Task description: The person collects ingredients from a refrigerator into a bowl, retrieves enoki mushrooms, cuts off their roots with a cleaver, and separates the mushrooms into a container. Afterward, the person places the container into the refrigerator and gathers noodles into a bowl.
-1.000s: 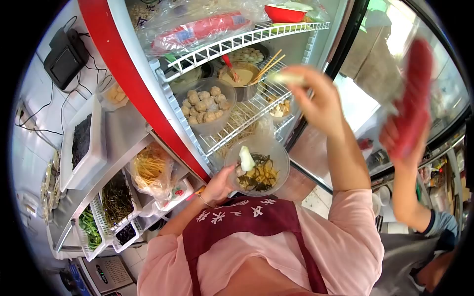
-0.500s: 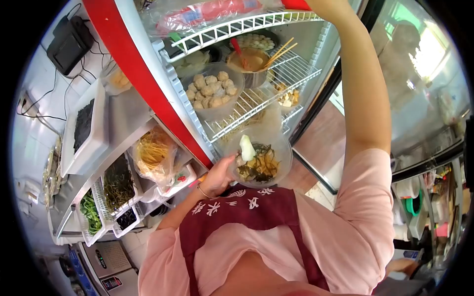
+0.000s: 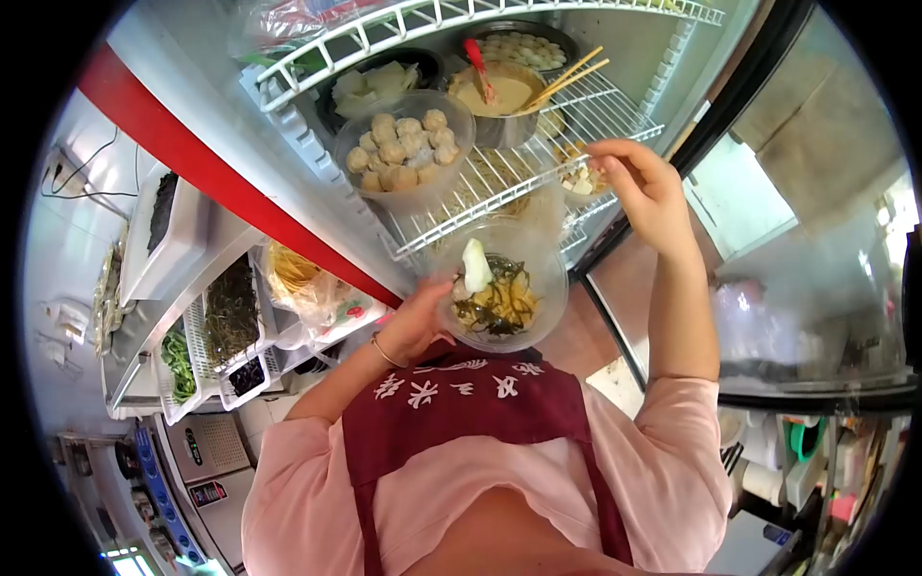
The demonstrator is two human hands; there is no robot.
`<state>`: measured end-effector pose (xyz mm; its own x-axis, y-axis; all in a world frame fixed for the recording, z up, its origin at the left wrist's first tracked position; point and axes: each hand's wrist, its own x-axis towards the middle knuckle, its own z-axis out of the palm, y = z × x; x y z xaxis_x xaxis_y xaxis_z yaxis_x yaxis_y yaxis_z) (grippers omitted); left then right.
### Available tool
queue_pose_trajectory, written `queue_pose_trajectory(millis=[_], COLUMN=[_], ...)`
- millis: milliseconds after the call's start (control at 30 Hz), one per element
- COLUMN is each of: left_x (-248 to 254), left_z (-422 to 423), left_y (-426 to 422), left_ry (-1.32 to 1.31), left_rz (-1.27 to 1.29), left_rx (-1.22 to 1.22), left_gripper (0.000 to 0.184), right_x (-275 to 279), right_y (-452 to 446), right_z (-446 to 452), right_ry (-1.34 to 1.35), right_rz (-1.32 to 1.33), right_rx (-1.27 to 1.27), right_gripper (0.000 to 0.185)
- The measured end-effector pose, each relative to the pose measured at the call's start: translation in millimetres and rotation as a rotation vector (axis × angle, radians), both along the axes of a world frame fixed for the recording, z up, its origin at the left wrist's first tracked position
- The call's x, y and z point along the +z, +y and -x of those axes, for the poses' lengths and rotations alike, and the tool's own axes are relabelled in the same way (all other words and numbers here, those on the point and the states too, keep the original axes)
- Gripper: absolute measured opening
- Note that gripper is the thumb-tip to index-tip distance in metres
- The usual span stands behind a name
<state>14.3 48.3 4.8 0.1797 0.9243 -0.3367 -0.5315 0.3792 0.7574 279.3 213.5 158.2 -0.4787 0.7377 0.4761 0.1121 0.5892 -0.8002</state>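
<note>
My left hand (image 3: 420,319) grips the side of a clear plastic bowl (image 3: 551,288) in front of my apron. In the bowl lie dark green seaweed-like strips (image 3: 497,305), yellowish shreds and a pale whitish-green piece (image 3: 475,266). My right hand (image 3: 655,197) hovers at the right front edge of the fridge's wire shelf (image 3: 480,219), fingers loosely curved and nothing visible in them. Close to its fingertips, a tub of pale cubes (image 3: 580,180) sits below the shelf. Some of that tub is hidden by the shelf and fingers.
On the wire shelf stand a tub of meatballs (image 3: 403,154) and a metal pot (image 3: 509,132) with chopsticks (image 3: 567,79) and a red-handled utensil (image 3: 478,67). Glass door (image 3: 816,240) is open at right. Baskets of greens (image 3: 176,365) and seaweed (image 3: 230,317) are left.
My right hand has come down from the upper shelf to the lower shelf's right edge. The left hand still holds the bowl. My view has shifted closer to the fridge.
</note>
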Motion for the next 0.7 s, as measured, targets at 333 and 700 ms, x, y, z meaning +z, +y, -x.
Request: queue_pose_trajectory(millis=[333,700], left_x=[19.0,2.5], left_z=[-24.8,-21.0], left_y=[-1.5,-10.6], left_ry=[0.025,-0.050], left_rz=[-0.044,-0.074], left_rx=[0.090,0.152], left_gripper=[0.053,0.054], right_x=[78.0,52.8], right_y=[103.4,128.6], right_z=[216.5,281.3], right_ry=[-0.801,-0.996], right_rz=[-0.592,-0.628], right_rx=[-0.186,-0.187], right_gripper=[0.031,0.031])
